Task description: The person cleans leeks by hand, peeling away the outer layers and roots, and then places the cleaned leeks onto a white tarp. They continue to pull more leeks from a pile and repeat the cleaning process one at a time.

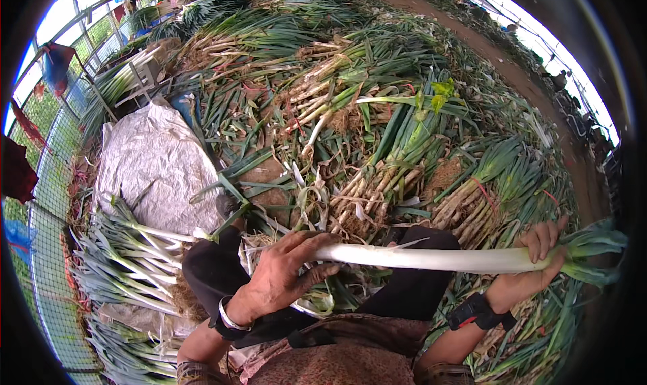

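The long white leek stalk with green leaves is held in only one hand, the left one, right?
Not quite. The head view shows both hands on the long white leek stalk: the left hand grips its root end, the right hand its leafy end.

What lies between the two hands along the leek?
In the head view, only the leek's bare white stalk spans from left hand to right hand, above the person's dark trousers.

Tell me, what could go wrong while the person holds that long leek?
The leek is held only at its two ends, by the left hand and the right hand, so its long white middle might bend or snap. It might also slip down into the untrimmed leeks piled by the knees and get dirty again.
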`<state>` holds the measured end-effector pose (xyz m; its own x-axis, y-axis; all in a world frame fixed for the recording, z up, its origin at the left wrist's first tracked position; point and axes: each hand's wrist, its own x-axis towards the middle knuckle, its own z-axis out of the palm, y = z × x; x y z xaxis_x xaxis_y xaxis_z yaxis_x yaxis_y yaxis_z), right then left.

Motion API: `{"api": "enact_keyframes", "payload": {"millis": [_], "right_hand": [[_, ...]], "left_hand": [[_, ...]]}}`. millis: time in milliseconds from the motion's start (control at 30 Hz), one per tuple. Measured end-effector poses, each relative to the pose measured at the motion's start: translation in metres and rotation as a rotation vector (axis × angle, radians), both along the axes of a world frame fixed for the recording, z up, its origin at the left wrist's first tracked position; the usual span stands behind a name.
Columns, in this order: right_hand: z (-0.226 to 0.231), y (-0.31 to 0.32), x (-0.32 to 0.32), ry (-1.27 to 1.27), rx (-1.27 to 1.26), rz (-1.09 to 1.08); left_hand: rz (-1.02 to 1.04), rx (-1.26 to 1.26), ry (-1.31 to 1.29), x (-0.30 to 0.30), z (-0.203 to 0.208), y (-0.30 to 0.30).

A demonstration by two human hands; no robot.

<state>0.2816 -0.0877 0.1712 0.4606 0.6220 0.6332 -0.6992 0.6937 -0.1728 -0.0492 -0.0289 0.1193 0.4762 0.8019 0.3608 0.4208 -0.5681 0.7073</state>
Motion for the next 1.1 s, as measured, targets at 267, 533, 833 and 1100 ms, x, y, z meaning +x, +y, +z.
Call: {"api": "enact_keyframes", "payload": {"millis": [267,533,833,1100], "right_hand": [[0.014,-0.005,-0.003,0.06,0.097,-0.043],[0.014,-0.005,0.001,0.05,0.105,-0.124],[0.002,-0.014,0.017,0.182,0.065,-0.116],[0.006,-0.005,0.002,0.022,0.008,-0.188]], "left_hand": [[-0.196,0.242,0.203,0.007,0.018,-0.002],[-0.138,0.082,0.047,0.007,0.008,-0.008],[0.585,-0.294,-0.62,-0.052,-0.024,0.018],[0.007,0.306,0.221,0.012,0.03,0.003]]}}
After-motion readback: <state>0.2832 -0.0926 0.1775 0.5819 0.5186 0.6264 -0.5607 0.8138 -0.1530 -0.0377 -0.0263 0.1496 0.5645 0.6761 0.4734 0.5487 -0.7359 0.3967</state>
